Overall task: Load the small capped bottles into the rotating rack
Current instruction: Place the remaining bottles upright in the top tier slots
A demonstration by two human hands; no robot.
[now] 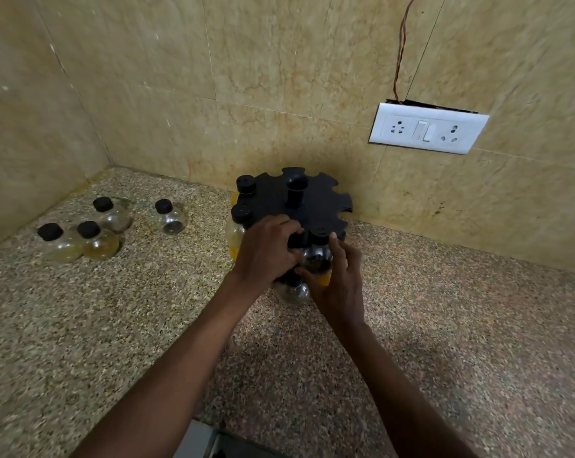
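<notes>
A black rotating rack (315, 196) with notched slots around its top disc stands against the back wall. Two capped bottles (245, 186) hang in its left slots. At the rack's near edge a clear bottle with a black cap (316, 256) sits in a slot, and both hands are on it: my left hand (266, 251) curls around its neck and the rack's rim, my right hand (337, 282) grips its body from the right. Another bottle (292, 292) hangs lower, partly hidden. Several loose black-capped bottles (91, 239) stand on the counter to the left.
The speckled granite counter (444, 325) meets tiled walls in a corner at the left. A white switch and socket plate (428, 128) with a loose wire is on the back wall, right of the rack. A grey edge shows at the bottom.
</notes>
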